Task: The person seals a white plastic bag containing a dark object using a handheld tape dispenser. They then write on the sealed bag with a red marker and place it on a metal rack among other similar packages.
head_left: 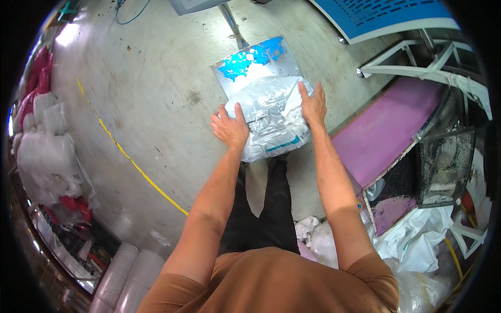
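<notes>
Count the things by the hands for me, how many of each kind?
Hands: 2, left hand and right hand
Clear plastic bag, held between both hands: 1
Metal plate with blue patches, under the bag: 1
Yellow floor line: 1
Pink slab: 1
Total: 6

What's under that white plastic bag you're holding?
Under the white plastic bag sits a square metal plate with patchy blue film; its far half shows, the near part is covered.

- Top — brown short-sleeved shirt, sleeves ending above the elbows; forearms bare.
- Trousers — black, full length.
- Left hand (230, 129) and right hand (313, 106): no gloves, rings or watch visible.
</notes>
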### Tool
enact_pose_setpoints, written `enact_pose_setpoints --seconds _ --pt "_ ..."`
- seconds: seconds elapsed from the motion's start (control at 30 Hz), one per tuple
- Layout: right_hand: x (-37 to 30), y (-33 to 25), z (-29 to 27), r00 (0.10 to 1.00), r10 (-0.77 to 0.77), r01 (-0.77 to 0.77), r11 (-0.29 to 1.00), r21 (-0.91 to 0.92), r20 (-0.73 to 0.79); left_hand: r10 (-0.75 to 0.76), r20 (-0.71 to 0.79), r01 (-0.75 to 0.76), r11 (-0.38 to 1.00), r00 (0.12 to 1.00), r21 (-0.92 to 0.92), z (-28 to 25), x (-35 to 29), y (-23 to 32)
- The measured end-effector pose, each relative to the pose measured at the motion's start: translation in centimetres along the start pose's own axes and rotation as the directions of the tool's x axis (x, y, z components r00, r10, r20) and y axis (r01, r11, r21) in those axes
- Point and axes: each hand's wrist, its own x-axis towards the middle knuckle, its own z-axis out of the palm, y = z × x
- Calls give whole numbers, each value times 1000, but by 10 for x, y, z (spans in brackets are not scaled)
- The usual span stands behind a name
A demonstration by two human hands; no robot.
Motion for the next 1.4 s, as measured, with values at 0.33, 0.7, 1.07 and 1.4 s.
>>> enact_pose_setpoints --seconds 0.33,0.7,1.07,1.4 --pt "74 -39 6 867 157 -91 983 -160 473 -77 88 108 881 993 -460 14 -10 -56" --pt "10 18 -20 936 40 -57 998 40 351 320 915 937 -321 246 -140 35 -102 -137" --pt "-76 133 -39 916 287 -364 889 279 279 287 934 958 -251 212 -141 24 -132 -119" --pt "-274 167 89 569 758 -405 -79 911 318 102 984 665 727 143 -172 63 70 -104"
